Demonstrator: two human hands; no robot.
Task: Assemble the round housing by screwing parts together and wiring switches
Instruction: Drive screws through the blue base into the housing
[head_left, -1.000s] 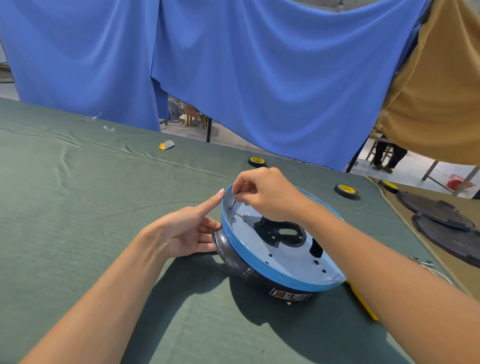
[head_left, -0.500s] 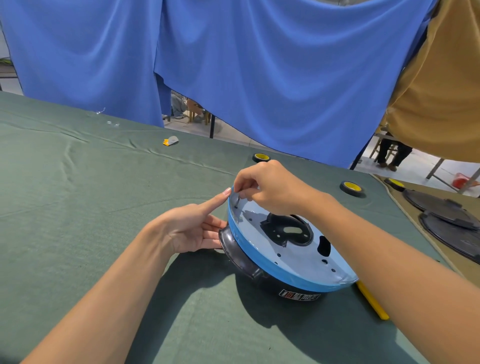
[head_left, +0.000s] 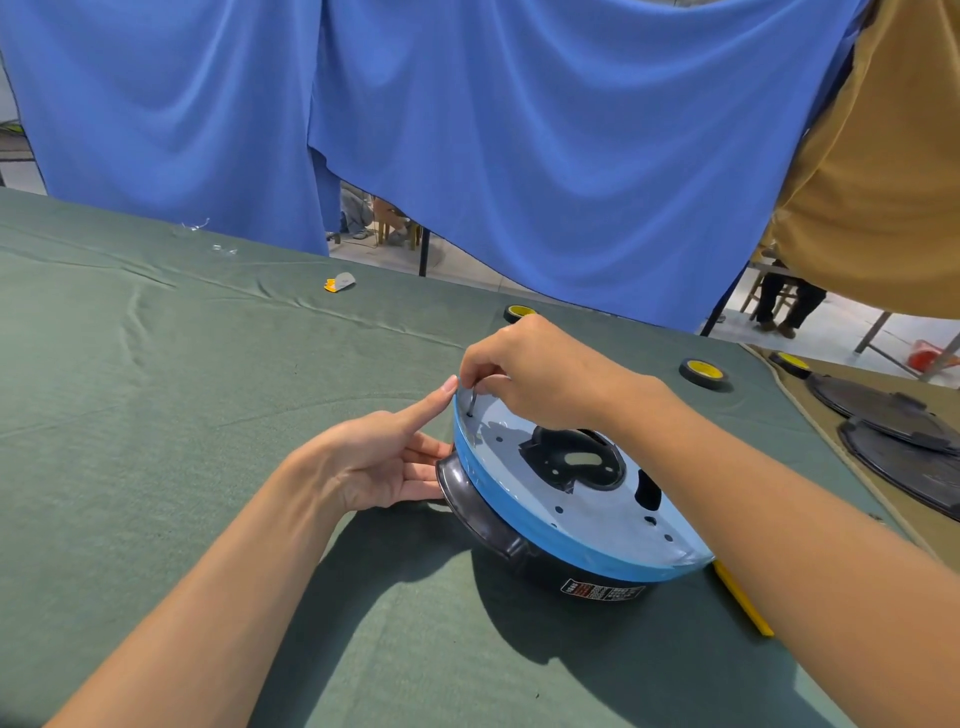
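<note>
The round housing (head_left: 566, 551) lies on the green table, a blue-rimmed pale disc over a dark lower shell, with a black fitting (head_left: 571, 460) in its middle. My left hand (head_left: 382, 457) rests against its left side, index fingertip touching the blue rim and the other fingers straight against the dark shell. My right hand (head_left: 535, 371) hovers over the far left edge and pinches a thin metal screw (head_left: 471, 402) that stands upright with its tip at a hole in the disc.
A yellow tool (head_left: 740, 597) lies on the cloth right of the housing. Several black and yellow wheels (head_left: 702, 371) sit toward the far edge, and a small yellow and grey part (head_left: 340, 283) farther left. Dark round lids (head_left: 904, 447) lie on the tan table at right.
The view shifted slightly. My right hand stays pinching the screw at the same hole near the rim; my left hand keeps bracing the housing.
</note>
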